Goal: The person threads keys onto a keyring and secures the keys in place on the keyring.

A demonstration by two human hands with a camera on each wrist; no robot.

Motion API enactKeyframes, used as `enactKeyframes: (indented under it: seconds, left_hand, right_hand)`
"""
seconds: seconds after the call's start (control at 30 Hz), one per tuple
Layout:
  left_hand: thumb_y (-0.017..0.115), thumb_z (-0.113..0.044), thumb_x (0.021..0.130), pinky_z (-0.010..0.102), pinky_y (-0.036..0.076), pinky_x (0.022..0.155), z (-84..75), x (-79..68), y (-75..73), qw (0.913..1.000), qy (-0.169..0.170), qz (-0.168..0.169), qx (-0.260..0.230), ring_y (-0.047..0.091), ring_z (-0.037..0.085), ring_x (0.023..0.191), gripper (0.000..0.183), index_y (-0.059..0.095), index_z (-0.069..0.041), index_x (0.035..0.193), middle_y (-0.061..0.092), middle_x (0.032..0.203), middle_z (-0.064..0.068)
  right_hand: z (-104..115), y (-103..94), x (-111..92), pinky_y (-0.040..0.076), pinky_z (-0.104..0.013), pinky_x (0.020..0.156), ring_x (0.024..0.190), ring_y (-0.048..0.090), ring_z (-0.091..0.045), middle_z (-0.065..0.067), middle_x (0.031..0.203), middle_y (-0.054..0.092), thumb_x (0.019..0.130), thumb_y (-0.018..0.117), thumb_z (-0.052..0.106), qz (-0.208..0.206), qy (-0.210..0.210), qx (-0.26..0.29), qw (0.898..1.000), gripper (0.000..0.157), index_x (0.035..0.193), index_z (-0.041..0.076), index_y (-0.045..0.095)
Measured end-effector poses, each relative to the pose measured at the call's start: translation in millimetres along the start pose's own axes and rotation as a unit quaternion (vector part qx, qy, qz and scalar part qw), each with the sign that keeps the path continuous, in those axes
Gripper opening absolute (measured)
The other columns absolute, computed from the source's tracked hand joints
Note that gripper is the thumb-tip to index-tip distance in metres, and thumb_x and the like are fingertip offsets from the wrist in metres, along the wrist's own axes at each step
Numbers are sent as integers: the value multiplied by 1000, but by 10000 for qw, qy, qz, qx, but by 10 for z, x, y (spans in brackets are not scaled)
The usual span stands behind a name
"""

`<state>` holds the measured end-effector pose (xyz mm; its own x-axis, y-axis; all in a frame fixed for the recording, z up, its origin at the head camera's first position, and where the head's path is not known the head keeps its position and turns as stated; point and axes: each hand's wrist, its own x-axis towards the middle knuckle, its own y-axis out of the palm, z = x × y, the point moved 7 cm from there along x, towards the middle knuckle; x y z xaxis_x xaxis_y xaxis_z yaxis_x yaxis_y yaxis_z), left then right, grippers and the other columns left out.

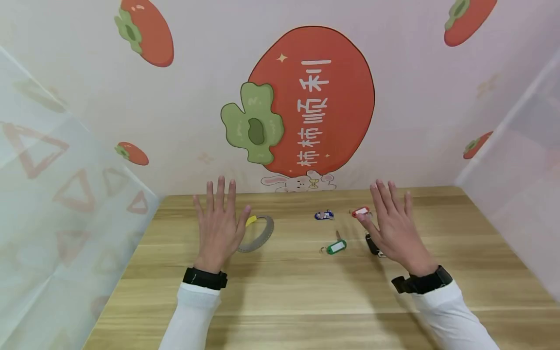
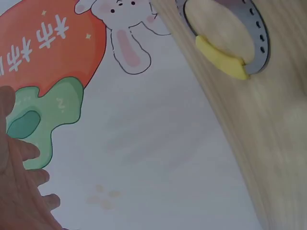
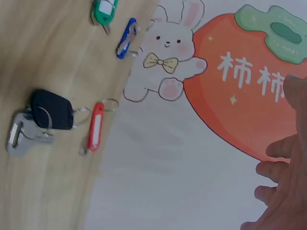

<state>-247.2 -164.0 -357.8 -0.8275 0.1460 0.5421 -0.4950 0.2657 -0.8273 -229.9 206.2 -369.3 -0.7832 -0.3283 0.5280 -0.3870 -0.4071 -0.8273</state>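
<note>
Both the left hand [image 1: 218,231] and the right hand [image 1: 399,236] hold nothing, fingers straight, seemingly raised over the surface [image 1: 288,296]. A black key fob [image 1: 372,244] lies partly hidden by the right hand; left of it, a green tag [image 1: 337,247] slants away rightward. The grey ring [image 1: 266,236] sits just right of the left hand. Farther back, a red tag [image 1: 360,211] and blue tag [image 1: 323,215] lie nearer the right hand.

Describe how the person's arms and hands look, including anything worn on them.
Both forearms wear plain white sleeves: left sleeve, right sleeve. Beyond each cuff sits a black wristband: left wristband, right wristband. The left hand and right hand are bare, with five fingers each and no gloves or rings visible.
</note>
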Motion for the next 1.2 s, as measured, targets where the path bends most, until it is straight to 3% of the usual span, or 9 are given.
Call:
enactKeyframes:
  seconds: [0.13, 0.27, 0.4, 0.53, 0.67, 0.77, 0.93, 1.07, 1.2]
  left_hand:
    - [51, -38, 104, 69, 21, 112, 26, 16, 109, 9988, -277, 199, -365, 24, 47, 147, 67, 34, 1, 155, 29, 159, 28]
    - [61, -28, 100, 64, 38, 102, 70, 15, 368, 9919, -610, 878, -681, 44, 50, 131, 58, 46, 7, 145, 48, 141, 33]
    - [63, -25, 99, 61, 43, 99, 155, -1, 670, 9797, -843, 1687, -686, 48, 50, 127, 55, 50, 7, 142, 52, 136, 33]
    - [62, -27, 100, 60, 44, 99, 260, -11, 915, 9669, -992, 2299, -499, 48, 50, 127, 54, 52, 8, 141, 51, 139, 33]
    - [59, -37, 101, 60, 44, 98, 310, -29, 1096, 9500, -1167, 2879, -324, 46, 50, 128, 61, 51, 7, 142, 50, 140, 31]
    - [61, -54, 95, 62, 42, 99, 269, -34, 1169, 9375, -1240, 3241, -256, 43, 49, 130, 79, 49, 8, 142, 47, 140, 31]
    - [69, -71, 80, 63, 42, 97, 150, -36, 1217, 9251, -1109, 3631, 43, 43, 47, 128, 104, 49, 10, 141, 47, 137, 30]
    - [73, -70, 78, 61, 44, 97, 92, -29, 1220, 9205, -1006, 3769, 242, 42, 45, 127, 103, 50, 9, 140, 46, 137, 29]
    - [76, -64, 80, 62, 43, 96, 47, -17, 1199, 9188, -1079, 3793, 172, 42, 45, 127, 89, 58, 6, 132, 47, 135, 28]
  right_hand:
    - [-1, 123, 38, -3, -62, 118, 153, 8, -41, -23, 165, 19, 106, 45, 49, 264, 131, 204, 9994, 78, 157, -6, 25]
    - [-14, 316, 87, 11, -66, 116, 146, 25, -48, -30, 154, 37, 103, 57, 36, 687, 369, 348, 9964, 67, 150, -9, 38]
    - [-12, 489, 163, 26, -64, 112, 136, 38, -49, -31, 143, 48, 103, 60, 32, 987, 515, 570, 9921, 60, 144, -9, 46]
    - [-21, 675, 280, 33, -62, 109, 131, 46, -48, -29, 137, 56, 102, 62, 29, 1352, 699, 741, 9856, 53, 139, -7, 52]
    - [-34, 874, 405, 42, -59, 102, 122, 56, -44, -25, 127, 64, 98, 67, 24, 1714, 857, 798, 9782, 44, 131, -5, 62]
    - [-42, 1007, 478, 49, -56, 95, 114, 62, -40, -22, 121, 67, 95, 70, 21, 1976, 939, 793, 9725, 41, 127, -6, 65]
    - [-71, 1148, 541, 50, -53, 94, 111, 62, -38, -22, 120, 67, 94, 69, 17, 2338, 1201, 716, 9622, 41, 127, -6, 64]
    - [-81, 1213, 568, 51, -53, 94, 112, 62, -37, -22, 122, 66, 95, 68, 16, 2530, 1412, 760, 9541, 42, 130, -6, 62]
    - [-78, 1259, 582, 51, -53, 93, 111, 63, -35, -23, 124, 66, 96, 67, 19, 2658, 1452, 683, 9506, 44, 131, -5, 62]
